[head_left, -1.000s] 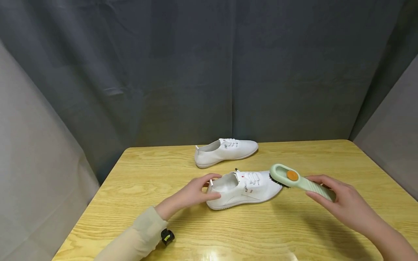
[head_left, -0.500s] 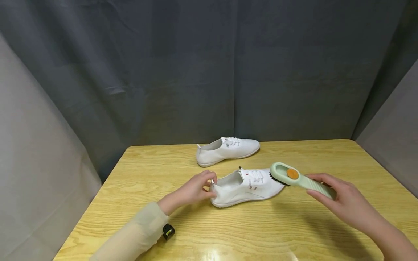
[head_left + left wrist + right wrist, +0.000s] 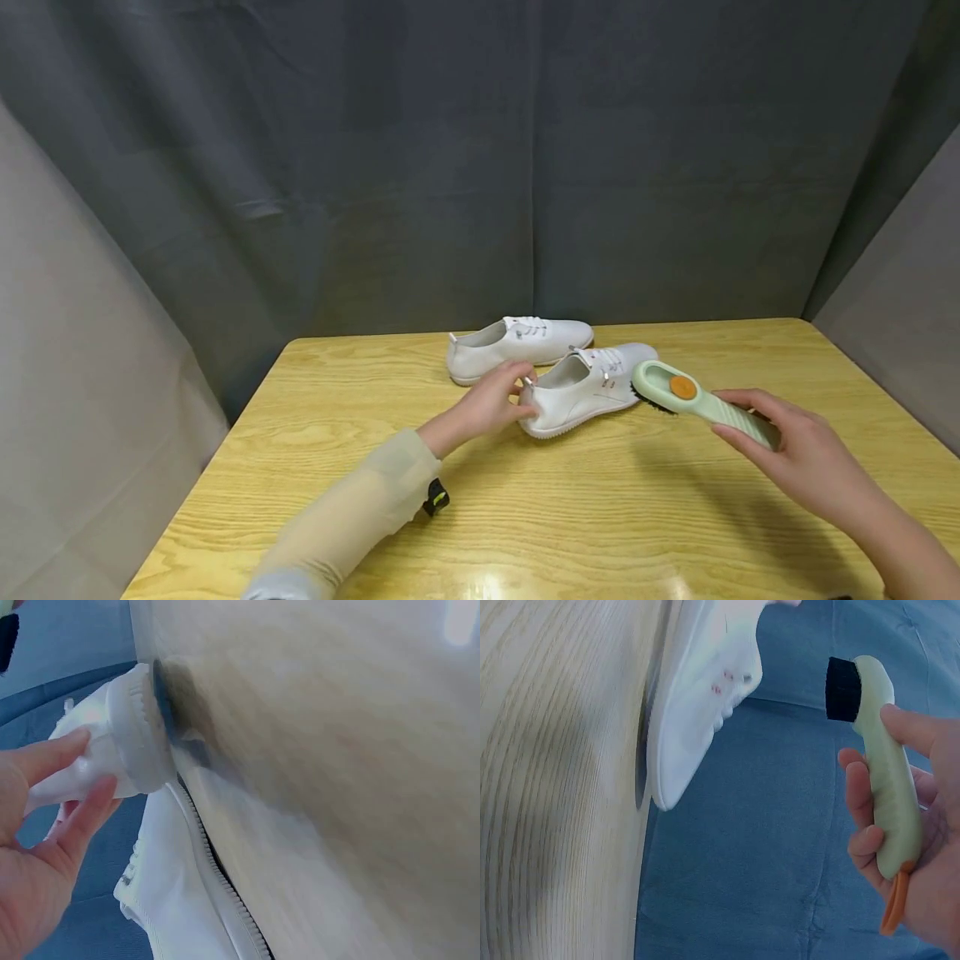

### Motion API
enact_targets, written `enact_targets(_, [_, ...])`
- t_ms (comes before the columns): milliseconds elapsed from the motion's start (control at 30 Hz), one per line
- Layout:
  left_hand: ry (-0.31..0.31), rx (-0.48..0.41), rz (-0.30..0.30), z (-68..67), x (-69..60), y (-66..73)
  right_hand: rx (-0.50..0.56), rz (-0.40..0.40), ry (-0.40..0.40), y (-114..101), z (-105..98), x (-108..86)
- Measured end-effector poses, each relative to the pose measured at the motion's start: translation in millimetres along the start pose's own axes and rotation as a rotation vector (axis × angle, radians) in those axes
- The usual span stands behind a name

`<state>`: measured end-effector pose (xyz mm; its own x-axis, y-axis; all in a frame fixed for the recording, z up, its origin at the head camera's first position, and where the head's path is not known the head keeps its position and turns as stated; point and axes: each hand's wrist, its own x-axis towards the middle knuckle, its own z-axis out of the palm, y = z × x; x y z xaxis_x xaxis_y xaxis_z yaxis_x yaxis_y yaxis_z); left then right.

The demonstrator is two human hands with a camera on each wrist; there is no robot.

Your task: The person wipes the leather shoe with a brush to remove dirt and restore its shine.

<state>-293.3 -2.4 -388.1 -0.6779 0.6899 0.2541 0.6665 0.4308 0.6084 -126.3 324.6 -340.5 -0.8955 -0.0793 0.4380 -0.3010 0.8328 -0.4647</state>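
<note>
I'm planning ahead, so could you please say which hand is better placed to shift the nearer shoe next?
Probably the left hand: its fingers grip the nearer shoe by the heel; the right hand holds the brush.

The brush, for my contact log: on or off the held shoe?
Off: the right wrist view shows a clear gap between brush and held shoe.

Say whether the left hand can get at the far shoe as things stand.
Likely yes, if it lets go: the left hand pinches the near shoe, but the far shoe sits just beyond, its heel uncovered.
</note>
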Motion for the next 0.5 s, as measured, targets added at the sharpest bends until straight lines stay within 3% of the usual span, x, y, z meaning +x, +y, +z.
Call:
enact_targets(267, [0.022, 0.048, -0.013, 19.6, 40.6, 11.0, -0.055, -0.023, 0.031, 1, 0, 0.3])
enact_targets(500, [0.034, 0.088, -0.036, 31.0, 57.5, 17.3, -0.053, -0.003, 0.023, 0, -1, -1.4])
